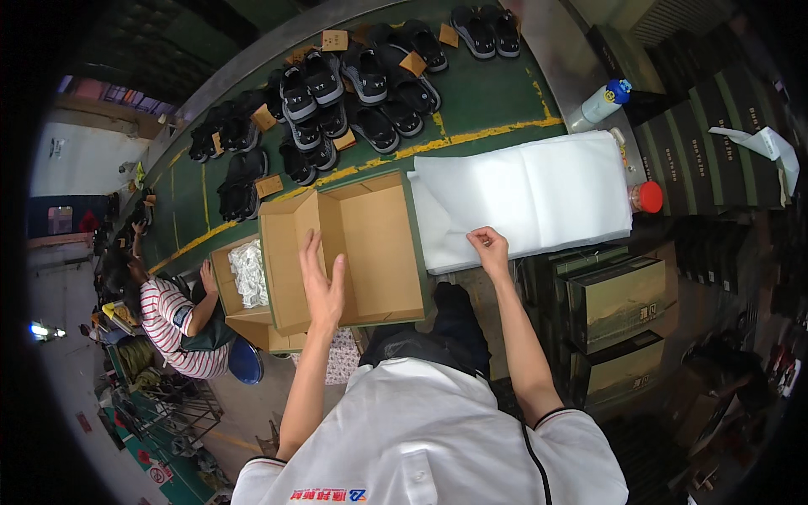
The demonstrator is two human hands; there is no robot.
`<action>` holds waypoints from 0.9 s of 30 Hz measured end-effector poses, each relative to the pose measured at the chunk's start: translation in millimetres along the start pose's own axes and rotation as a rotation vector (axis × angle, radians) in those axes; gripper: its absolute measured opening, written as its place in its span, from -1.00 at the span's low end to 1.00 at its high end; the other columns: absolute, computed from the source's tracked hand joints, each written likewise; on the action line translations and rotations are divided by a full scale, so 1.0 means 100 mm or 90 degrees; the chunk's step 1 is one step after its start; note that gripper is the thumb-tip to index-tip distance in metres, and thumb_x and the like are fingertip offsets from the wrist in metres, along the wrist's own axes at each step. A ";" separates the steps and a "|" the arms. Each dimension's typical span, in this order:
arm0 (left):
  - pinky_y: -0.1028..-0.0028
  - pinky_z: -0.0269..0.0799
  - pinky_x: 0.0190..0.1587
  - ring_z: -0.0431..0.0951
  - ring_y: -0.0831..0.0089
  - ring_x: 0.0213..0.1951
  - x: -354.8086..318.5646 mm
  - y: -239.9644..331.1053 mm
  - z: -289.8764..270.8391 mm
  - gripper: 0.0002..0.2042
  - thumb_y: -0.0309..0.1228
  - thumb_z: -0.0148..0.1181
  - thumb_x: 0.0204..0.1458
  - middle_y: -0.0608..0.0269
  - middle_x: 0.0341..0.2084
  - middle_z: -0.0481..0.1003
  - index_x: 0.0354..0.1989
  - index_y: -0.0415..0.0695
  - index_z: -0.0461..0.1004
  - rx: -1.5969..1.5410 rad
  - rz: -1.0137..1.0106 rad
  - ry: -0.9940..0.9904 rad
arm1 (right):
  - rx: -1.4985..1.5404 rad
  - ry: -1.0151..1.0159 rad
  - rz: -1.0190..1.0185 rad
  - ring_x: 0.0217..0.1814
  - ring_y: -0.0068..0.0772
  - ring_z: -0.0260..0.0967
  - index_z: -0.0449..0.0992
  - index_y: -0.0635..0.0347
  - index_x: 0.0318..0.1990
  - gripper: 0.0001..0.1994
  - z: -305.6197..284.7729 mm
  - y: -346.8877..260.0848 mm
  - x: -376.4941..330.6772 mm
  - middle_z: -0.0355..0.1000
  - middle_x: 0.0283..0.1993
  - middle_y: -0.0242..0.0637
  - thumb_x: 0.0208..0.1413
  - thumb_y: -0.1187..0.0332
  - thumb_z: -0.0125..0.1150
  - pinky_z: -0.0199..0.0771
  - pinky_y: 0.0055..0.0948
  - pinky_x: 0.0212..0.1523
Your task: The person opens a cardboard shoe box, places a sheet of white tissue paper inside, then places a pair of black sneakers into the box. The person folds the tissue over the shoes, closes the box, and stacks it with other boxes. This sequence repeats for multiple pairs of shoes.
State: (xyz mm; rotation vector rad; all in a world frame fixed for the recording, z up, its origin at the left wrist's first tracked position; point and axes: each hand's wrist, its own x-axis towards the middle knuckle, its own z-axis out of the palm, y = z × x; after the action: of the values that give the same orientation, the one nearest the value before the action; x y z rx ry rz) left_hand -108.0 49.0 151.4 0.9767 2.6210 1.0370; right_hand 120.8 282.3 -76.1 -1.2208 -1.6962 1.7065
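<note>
Two open boxes sit side by side at the left. The outer box holds crumpled white paper, and a co-worker's hand is at its left rim. The nearer box lies before the person's body, brown inside facing up, probably to suit both hands. The left hand is over it, fingers spread, thumb well apart, gripping nothing, perhaps to steady the cardboard; whether it touches I cannot tell. Just right of this box, white sheets lie flat in a stack, likely for easy reach. The right hand has its fingers pinched narrow, seemingly on the top sheet near its left end, where it folds.

For movement, black shoes with tags crowd the green counter beyond the nearer box, so that side offers little room. Above the box's open middle nothing stands in the way. Its right rim runs close along the sheets' left edge, leaving hardly a gap. Bare counter shows between the shoes and the blue-capped bottle; a red-lidded jar hems the sheets' right end.
</note>
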 end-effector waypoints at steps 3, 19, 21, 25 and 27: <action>0.12 0.21 0.42 0.33 -0.05 0.37 0.14 0.27 0.11 -0.54 -0.33 0.15 0.30 -0.10 0.33 0.34 0.33 -0.22 0.36 -0.063 0.054 -0.013 | 0.026 0.054 -0.012 -0.37 -0.60 0.36 0.65 0.36 -0.16 -0.84 -0.01 0.01 -0.01 0.52 -0.42 -0.41 0.27 0.40 0.32 0.41 -0.50 -0.31; 0.15 0.36 0.27 0.48 -0.09 0.19 0.10 0.89 1.73 -0.60 -0.27 0.24 0.23 -0.06 0.16 0.54 0.19 -0.18 0.57 -0.199 0.092 -0.277 | -0.201 0.282 -0.167 -0.03 0.00 0.45 0.60 0.26 -0.18 -0.87 0.32 -0.92 -0.83 0.51 -0.10 -0.10 0.11 0.53 0.26 0.42 -0.18 0.04; 0.14 0.38 0.24 0.50 -0.07 0.17 0.08 0.77 1.68 -0.63 -0.34 0.25 0.21 -0.06 0.11 0.57 0.17 -0.17 0.58 -0.247 0.072 -0.194 | -0.293 0.300 -0.277 0.14 0.06 0.37 0.61 0.24 -0.13 -0.81 0.42 -1.03 -1.03 0.47 0.04 -0.05 0.09 0.48 0.31 0.32 -0.09 0.19; 0.15 0.40 0.23 0.52 0.04 0.17 0.13 0.97 0.81 -0.61 -0.52 0.26 0.14 0.00 0.11 0.59 0.18 -0.16 0.58 -0.379 0.013 -0.230 | -0.170 0.619 -0.038 0.46 0.17 0.13 0.43 0.19 0.27 -0.48 0.32 -0.58 -1.00 0.27 0.39 0.05 0.16 0.31 0.32 0.14 0.09 0.41; 0.20 0.34 0.34 0.45 0.09 0.29 0.21 0.83 0.33 -0.49 -0.58 0.27 0.09 0.01 0.24 0.51 0.28 -0.11 0.51 -0.356 0.096 -0.208 | 0.283 0.611 0.153 0.47 0.12 0.16 0.36 0.19 0.35 -0.45 0.04 -0.31 -0.74 0.27 0.41 -0.03 0.25 0.21 0.26 0.20 0.12 0.41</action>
State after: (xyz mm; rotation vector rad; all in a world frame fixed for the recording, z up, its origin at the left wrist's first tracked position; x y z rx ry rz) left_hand -68.9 125.7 183.0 1.0924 1.8659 1.3989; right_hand 146.8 224.6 -27.3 -1.6597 -0.5911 1.1698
